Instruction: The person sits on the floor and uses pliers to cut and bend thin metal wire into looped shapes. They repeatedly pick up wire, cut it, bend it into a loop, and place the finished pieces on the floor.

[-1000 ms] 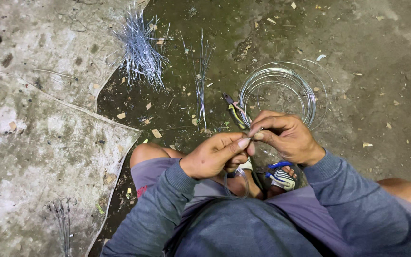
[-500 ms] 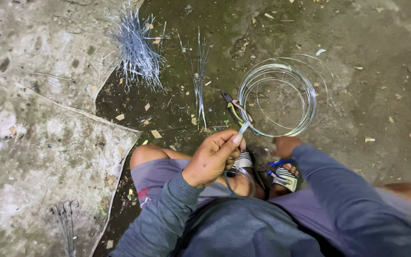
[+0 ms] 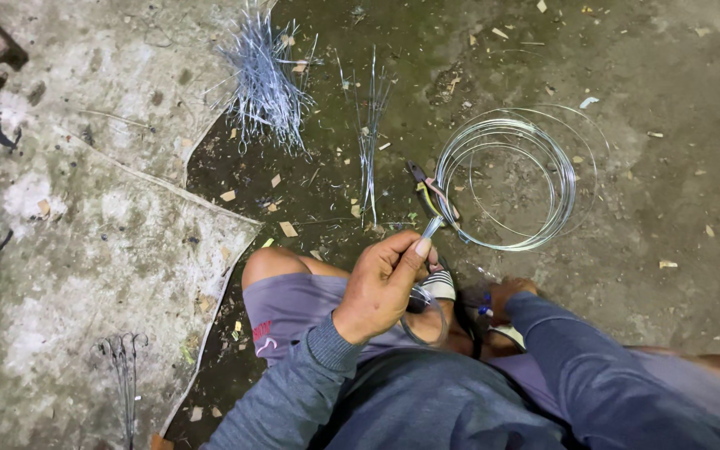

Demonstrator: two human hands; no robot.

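Observation:
My left hand [image 3: 382,283] pinches a folded bundle of thin wire [image 3: 429,228] between thumb and fingers; the wire loops down below the hand to a small loop [image 3: 427,321]. My right hand [image 3: 506,293] is low by my sandalled feet, mostly hidden by its blue sleeve, so I cannot tell whether it holds anything. Just beyond the held wire lie pliers with yellow handles [image 3: 428,194] on the edge of a round coil of steel wire [image 3: 517,179].
A heap of cut wire pieces [image 3: 267,79] lies at the top, a thinner bunch [image 3: 368,137] beside it. Bent wire hooks [image 3: 122,367] lie on the pale sheet [image 3: 85,250] at left. Dark damp ground with wood chips surrounds my bare knee [image 3: 272,262].
My right hand let go of the wire and dropped down toward my feet. My left hand kept hold of the wire bundle. The view shifted slightly.

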